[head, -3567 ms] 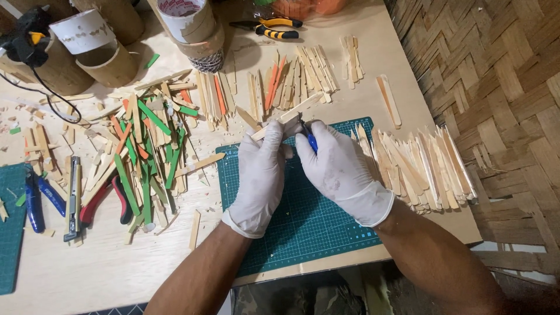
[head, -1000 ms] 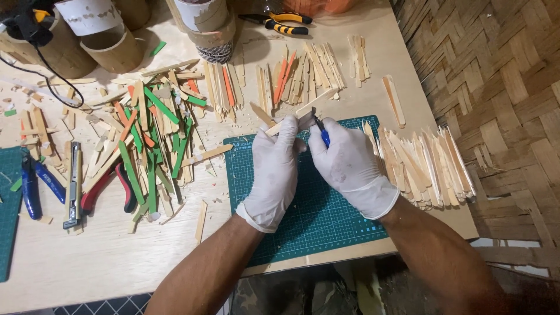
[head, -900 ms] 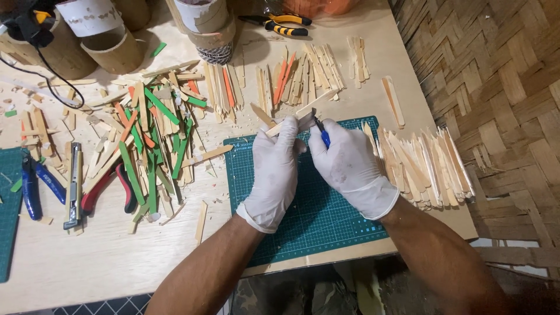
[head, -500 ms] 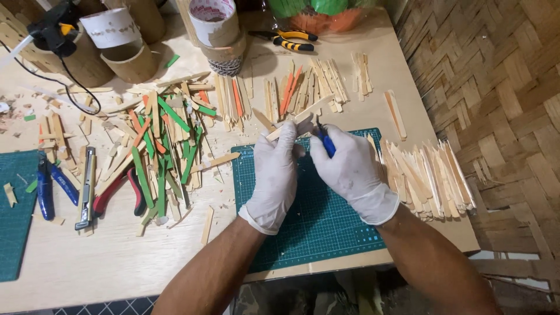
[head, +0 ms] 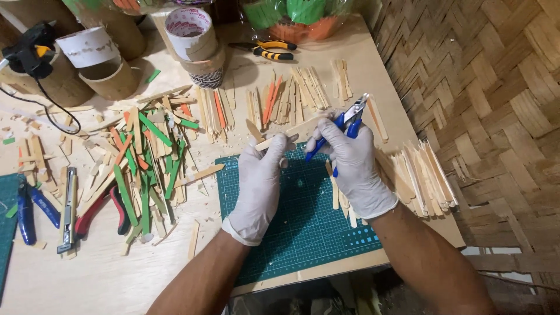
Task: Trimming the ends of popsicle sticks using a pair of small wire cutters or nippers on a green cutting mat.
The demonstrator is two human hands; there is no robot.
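Observation:
Both my hands wear white gloves over a green cutting mat point(head: 303, 227). My left hand point(head: 259, 181) pinches a plain wooden craft stick point(head: 291, 131) that lies slantwise above the mat's far edge. My right hand point(head: 350, 160) grips blue-handled cutters point(head: 344, 122), their metal jaws pointing up and away to the right of the stick's far end. A few cut stick pieces point(head: 338, 195) lie on the mat under my right wrist.
A heap of green, orange and plain sticks point(head: 146, 163) lies left of the mat, a stack of plain sticks point(head: 426, 175) to the right. Red-handled pliers point(head: 96, 210), a utility knife point(head: 67, 210), blue pliers point(head: 26, 207), cardboard tubes point(head: 111, 76), tape rolls point(head: 192, 32) and a glue gun point(head: 26, 52) stand around.
The cutters have lifted up and to the right, away from the stick. My left hand keeps holding the stick. The view has tilted toward the back of the table.

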